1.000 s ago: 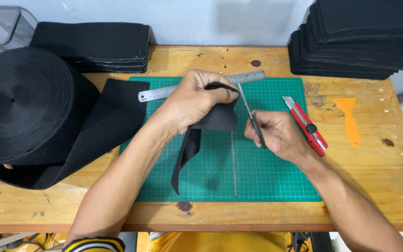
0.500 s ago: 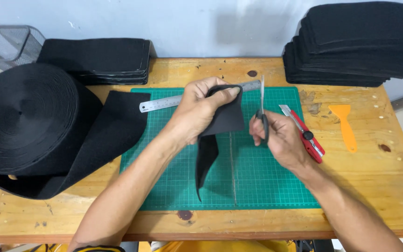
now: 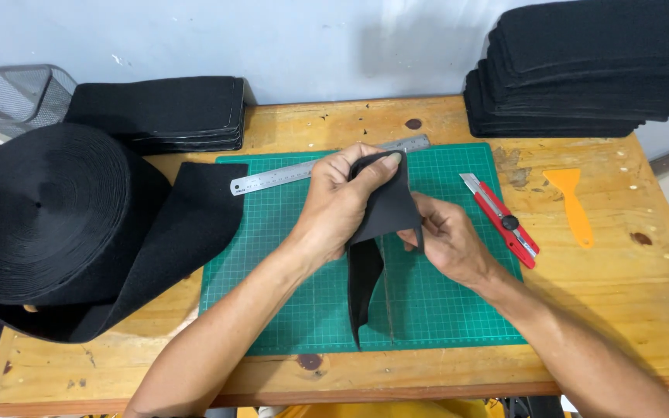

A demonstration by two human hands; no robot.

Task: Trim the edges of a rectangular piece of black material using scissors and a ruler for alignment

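Two hands work one black fabric piece (image 3: 385,209) above the green cutting mat (image 3: 272,271): my left hand (image 3: 342,205) has a closed grip on its top, my right hand (image 3: 443,240) pinches its lower edge, while cut stacks (image 3: 590,70) wait far right and the big roll (image 3: 40,217) remains left on the counter (image 3: 629,310).

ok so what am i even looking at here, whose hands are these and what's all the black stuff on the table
The picture comes from a camera worn on a person's head, looking down at their own bare hands above a wooden table. The left hand pinches a cut piece of black fabric; the right hand holds its lower edge, over a green cutting mat. Around them lie a steel ruler, a red utility knife, an orange scraper, a big roll of black strip and stacks of cut black pieces.
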